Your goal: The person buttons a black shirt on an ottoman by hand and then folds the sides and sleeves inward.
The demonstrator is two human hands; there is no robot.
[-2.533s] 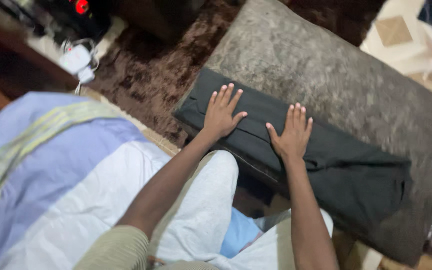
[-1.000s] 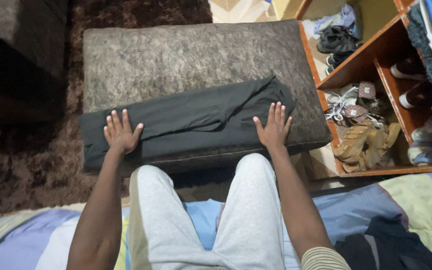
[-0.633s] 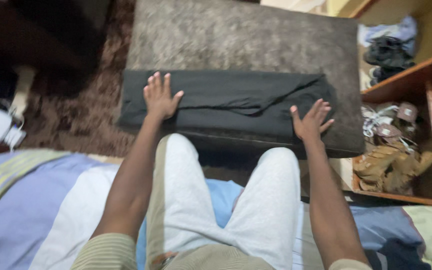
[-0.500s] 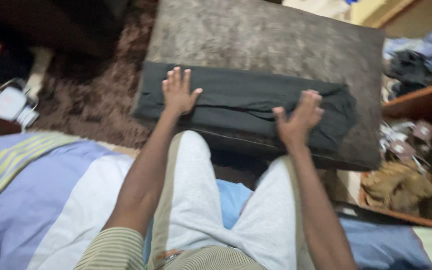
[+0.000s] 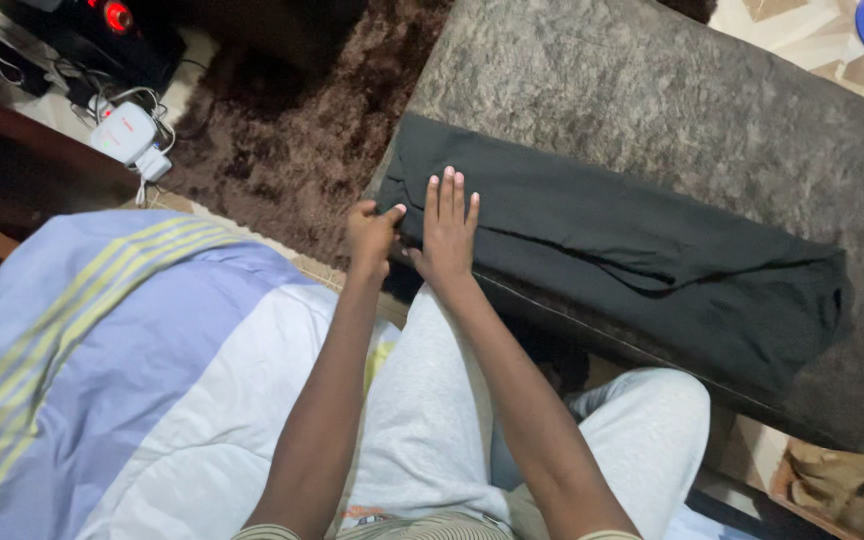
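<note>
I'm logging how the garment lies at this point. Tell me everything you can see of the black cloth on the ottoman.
The black cloth is a plain dark garment of soft, matte fabric, folded into a long, narrow band with a few creases. It lies flat along the near edge of the grey ottoman, running from upper left to lower right. The right hand presses flat on its left end, fingers spread. The left hand pinches the near left corner beside it. Its right end lies free, slightly rumpled.

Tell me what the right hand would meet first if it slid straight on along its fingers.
More of the folded black cloth under the right hand, then its far edge and the bare grey-brown plush cushion. Nothing else seems to lie in that line.
</note>
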